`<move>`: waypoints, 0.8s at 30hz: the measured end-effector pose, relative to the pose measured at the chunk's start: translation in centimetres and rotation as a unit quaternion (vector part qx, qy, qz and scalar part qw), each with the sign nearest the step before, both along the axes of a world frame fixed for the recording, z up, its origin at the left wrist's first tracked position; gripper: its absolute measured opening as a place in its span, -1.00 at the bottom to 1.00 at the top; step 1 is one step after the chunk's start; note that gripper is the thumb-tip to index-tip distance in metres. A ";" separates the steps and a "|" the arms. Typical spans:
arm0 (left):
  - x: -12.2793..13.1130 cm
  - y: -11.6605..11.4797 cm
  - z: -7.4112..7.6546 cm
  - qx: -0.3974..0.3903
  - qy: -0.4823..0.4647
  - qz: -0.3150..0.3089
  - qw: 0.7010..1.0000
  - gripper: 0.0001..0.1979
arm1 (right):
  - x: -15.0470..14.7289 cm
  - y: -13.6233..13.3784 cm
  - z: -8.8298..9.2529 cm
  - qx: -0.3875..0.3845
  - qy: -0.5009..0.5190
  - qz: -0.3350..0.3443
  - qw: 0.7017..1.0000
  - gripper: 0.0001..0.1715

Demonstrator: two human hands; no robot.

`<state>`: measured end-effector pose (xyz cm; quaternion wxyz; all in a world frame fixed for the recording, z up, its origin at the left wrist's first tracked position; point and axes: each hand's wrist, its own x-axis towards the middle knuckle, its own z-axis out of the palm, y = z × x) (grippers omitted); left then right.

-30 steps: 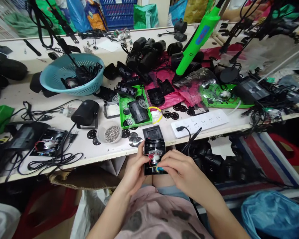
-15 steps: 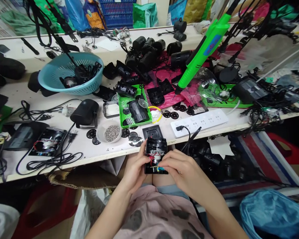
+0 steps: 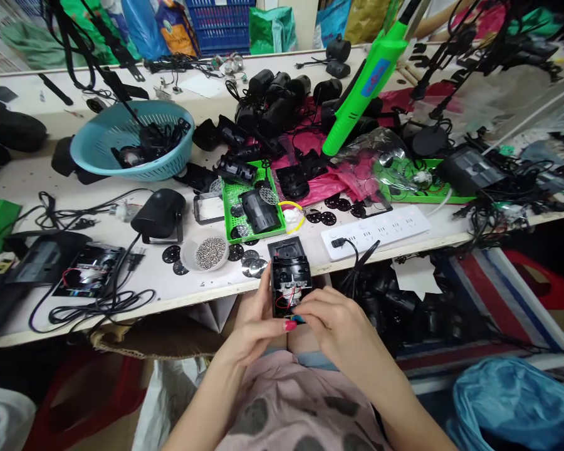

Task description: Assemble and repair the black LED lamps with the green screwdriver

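Over my lap, at the table's front edge, is a black plastic device housing (image 3: 290, 272) with its inside showing, with red wires and a pale round part. My left hand (image 3: 258, 322) grips it from the left, the thumb lying across its near edge. The fingers of my right hand (image 3: 331, 313) are pinched together at the wires on the housing's near right side; their tips cover what they hold. Just behind the housing lies a square black plate (image 3: 284, 247). A similar opened housing (image 3: 91, 269) with red wires sits on the table at the left.
A bowl of small screws (image 3: 211, 252), a green tray (image 3: 230, 216) and a white power strip (image 3: 376, 232) stand near the front edge. A green electric screwdriver (image 3: 364, 91) hangs above black housings. At the left is a blue basket (image 3: 87, 150). Someone's arm (image 3: 435, 22) shows at the back.
My left thumb has moved down to the housing's near edge, and the housing has tilted and shifted slightly left. The hanging screwdriver has swung left. At the far left, a black housing has moved nearer.
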<state>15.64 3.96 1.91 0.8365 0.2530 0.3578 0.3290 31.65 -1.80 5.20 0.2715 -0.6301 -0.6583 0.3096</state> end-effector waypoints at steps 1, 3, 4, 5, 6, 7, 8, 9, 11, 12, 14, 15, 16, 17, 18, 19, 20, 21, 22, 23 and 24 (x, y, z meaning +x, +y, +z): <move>0.0 0.0 -0.1 0.018 0.017 -0.002 1.000 0.02 | 0.0 0.0 -0.1 0.005 0.005 -0.005 1.000 -0.69; 0.2 0.1 -0.2 0.035 0.038 -0.004 0.999 0.05 | 0.0 -0.1 -0.4 0.017 0.019 -0.013 1.000 -0.71; 0.3 0.1 -0.2 0.033 0.038 -0.005 0.999 0.05 | 0.1 -0.2 -0.5 0.021 0.026 -0.018 0.999 -0.72; 0.4 0.1 -0.2 0.026 0.033 -0.006 0.999 0.06 | 0.1 -0.3 -0.5 0.022 0.029 -0.025 0.999 -0.73; 0.6 0.2 -0.1 0.017 0.026 -0.006 0.999 0.07 | 0.1 -0.5 -0.6 0.022 0.027 -0.031 0.999 -0.74; 0.7 0.2 0.0 0.009 0.020 -0.007 1.000 0.07 | 0.2 -0.7 -0.6 0.024 0.016 -0.037 0.999 -0.75; 0.8 0.2 0.1 0.004 0.015 -0.006 1.000 0.08 | 0.2 -0.9 -0.5 0.032 0.000 -0.041 0.999 -0.76; 0.9 0.2 0.2 0.001 0.012 -0.003 1.000 0.09 | 0.1 -1.1 -0.5 0.046 -0.017 -0.044 0.998 -0.76; 1.0 0.2 0.2 0.002 0.016 0.005 1.000 0.09 | 0.1 -1.4 -0.2 0.096 -0.042 -0.051 0.993 -0.79; 1.0 0.2 0.2 0.007 0.020 0.007 1.000 0.10 | 0.1 -1.5 0.0 0.126 -0.050 -0.058 0.989 -0.81; 0.9 0.2 0.1 0.028 0.033 -0.003 0.999 0.11 | 0.1 -1.4 0.3 0.177 -0.067 -0.069 0.979 -0.82; 0.8 0.1 0.0 0.039 0.040 -0.018 0.998 0.12 | 0.0 -1.2 0.5 0.187 -0.080 -0.066 0.977 -0.81; 0.8 0.1 -0.1 0.046 0.045 -0.038 0.997 0.14 | 0.0 -0.9 0.5 0.187 -0.097 -0.055 0.976 -0.78; 0.7 0.0 -0.1 0.051 0.046 -0.058 0.996 0.16 | -0.1 -0.6 0.5 0.181 -0.115 -0.037 0.976 -0.76; 0.6 -0.1 -0.1 0.054 0.047 -0.076 0.995 0.18 | -0.2 -0.3 0.4 0.179 -0.132 -0.018 0.975 -0.73; 0.5 -0.2 -0.1 0.055 0.046 -0.088 0.994 0.19 | -0.3 0.0 0.2 0.183 -0.148 -0.001 0.972 -0.68; 0.5 -0.4 -0.2 0.055 0.044 -0.092 0.993 0.19 | -0.4 0.2 -0.1 0.195 -0.159 0.014 0.968 -0.63; 0.4 -0.6 -0.3 0.057 0.043 -0.091 0.993 0.19 | -0.4 0.4 -0.5 0.215 -0.165 0.022 0.962 -0.58; 0.4 -0.8 -0.4 0.060 0.043 -0.091 0.993 0.20 | -0.3 0.5 -1.0 0.233 -0.167 0.026 0.958 -0.56; 0.4 -0.9 -0.6 0.064 0.044 -0.094 0.993 0.22 | -0.2 0.6 -1.5 0.243 -0.164 0.026 0.956 -0.56; 0.4 -1.0 -0.8 0.069 0.045 -0.100 0.992 0.24 | 0.0 0.6 -2.1 0.247 -0.154 0.026 0.956 -0.58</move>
